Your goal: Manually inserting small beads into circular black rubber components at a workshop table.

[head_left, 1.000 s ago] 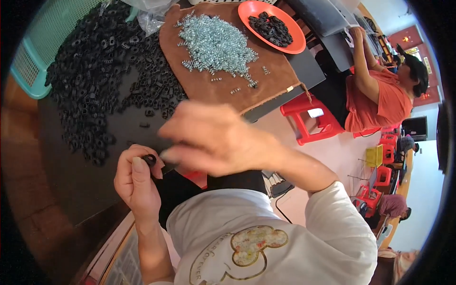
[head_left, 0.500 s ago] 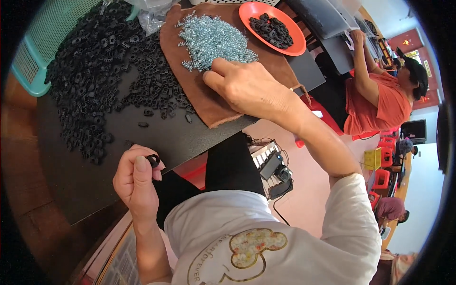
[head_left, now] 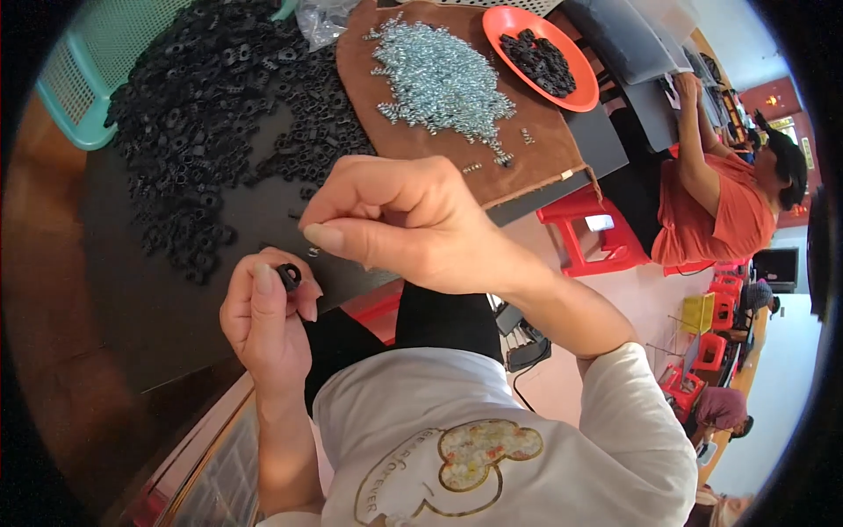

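Note:
Between thumb and fingers, my left hand [head_left: 268,321] grips a small black plastic part [head_left: 290,277], its round hole facing up. Close above it, my right hand [head_left: 421,224] is closed in a pinch. A tiny metal spring [head_left: 313,252] shows just below the right thumb tip, apart from the black part. Beyond my right hand, a heap of silvery springs [head_left: 439,79] lies on a brown leather-like sheet [head_left: 549,171], with a few loose springs near its front edge. To the left spreads a large pile of black plastic parts [head_left: 176,149] on the dark table [head_left: 132,316].
An orange plate [head_left: 590,88] with black parts stands at the far right of the sheet. A teal mesh basket [head_left: 66,110] and a clear plastic bag [head_left: 327,19] edge the pile. Across the aisle, a person in an orange shirt [head_left: 707,206] works near red stools [head_left: 584,241].
My right hand has come from the spring heap to just above my left hand, bringing a spring. The left hand still holds the black part. The view has shifted slightly.

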Demonstrator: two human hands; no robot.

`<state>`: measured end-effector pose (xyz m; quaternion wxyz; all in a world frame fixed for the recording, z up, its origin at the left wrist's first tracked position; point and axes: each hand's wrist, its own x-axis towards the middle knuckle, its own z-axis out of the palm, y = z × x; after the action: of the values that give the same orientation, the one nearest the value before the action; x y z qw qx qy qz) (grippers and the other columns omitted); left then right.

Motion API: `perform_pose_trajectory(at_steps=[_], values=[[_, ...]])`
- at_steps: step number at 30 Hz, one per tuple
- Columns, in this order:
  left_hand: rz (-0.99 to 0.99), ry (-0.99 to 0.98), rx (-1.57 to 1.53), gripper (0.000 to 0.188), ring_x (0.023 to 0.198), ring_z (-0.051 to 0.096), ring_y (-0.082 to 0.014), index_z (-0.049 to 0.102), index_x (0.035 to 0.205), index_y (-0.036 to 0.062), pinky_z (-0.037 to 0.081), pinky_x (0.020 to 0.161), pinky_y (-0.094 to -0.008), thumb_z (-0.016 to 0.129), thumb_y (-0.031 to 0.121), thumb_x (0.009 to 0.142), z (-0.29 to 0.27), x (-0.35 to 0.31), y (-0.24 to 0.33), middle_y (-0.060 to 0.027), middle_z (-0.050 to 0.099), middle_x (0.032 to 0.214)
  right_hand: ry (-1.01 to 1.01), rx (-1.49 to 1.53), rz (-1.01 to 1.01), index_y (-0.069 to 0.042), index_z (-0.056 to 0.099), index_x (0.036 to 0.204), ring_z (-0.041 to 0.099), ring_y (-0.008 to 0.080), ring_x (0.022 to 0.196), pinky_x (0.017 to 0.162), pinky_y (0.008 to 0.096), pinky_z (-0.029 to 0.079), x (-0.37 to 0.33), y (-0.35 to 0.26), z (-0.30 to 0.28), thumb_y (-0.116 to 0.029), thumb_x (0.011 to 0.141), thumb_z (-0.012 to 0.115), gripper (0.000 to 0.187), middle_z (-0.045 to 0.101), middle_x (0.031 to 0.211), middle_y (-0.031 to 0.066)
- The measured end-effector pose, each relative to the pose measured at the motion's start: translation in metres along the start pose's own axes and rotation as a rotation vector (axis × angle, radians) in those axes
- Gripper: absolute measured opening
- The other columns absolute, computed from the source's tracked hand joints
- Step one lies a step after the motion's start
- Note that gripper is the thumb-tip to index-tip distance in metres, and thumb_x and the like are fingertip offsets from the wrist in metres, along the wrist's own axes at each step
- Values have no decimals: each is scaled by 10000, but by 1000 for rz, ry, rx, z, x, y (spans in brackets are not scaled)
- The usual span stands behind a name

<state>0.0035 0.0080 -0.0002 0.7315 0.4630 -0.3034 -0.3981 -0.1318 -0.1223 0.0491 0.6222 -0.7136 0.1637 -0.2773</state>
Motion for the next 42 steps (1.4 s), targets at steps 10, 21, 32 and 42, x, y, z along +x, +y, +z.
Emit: perform_pose_trajectory(at_steps=[10, 21, 32, 42], values=[[-29, 12, -73, 296, 611, 465, -73, 600, 989, -4, 363, 544, -208, 491, 268, 1029, -7, 1, -2, -35, 589, 782, 18, -57, -223, 38, 677, 1008, 609, 139, 695, 596, 274, 490, 4, 17, 28, 9, 892, 646, 124, 585, 841, 72], [-56, 38, -126, 291, 612, 460, -56, 608, 992, -3, 365, 529, -203, 495, 263, 1032, -11, -1, -1, -23, 594, 818, 53, -449, -528, 69, 629, 1128, 614, 213, 655, 545, 309, 502, -6, 23, 33, 3, 793, 700, 349, 592, 857, 130], [11, 84, -149, 270, 611, 454, -88, 563, 1002, -3, 377, 546, -231, 452, 240, 1043, -7, 2, -1, -54, 573, 820, 22, -490, -528, 31, 652, 1030, 615, 220, 696, 611, 317, 497, 9, 16, 8, -25, 836, 678, 203, 596, 806, 103], [65, 130, -176, 332, 571, 426, -102, 521, 901, 16, 353, 531, -246, 405, 288, 1051, -9, 6, 6, -76, 538, 768, -110, -924, -351, -22, 597, 876, 625, 328, 753, 613, 403, 524, 9, 25, -15, -71, 780, 640, 116, 547, 854, 123]])
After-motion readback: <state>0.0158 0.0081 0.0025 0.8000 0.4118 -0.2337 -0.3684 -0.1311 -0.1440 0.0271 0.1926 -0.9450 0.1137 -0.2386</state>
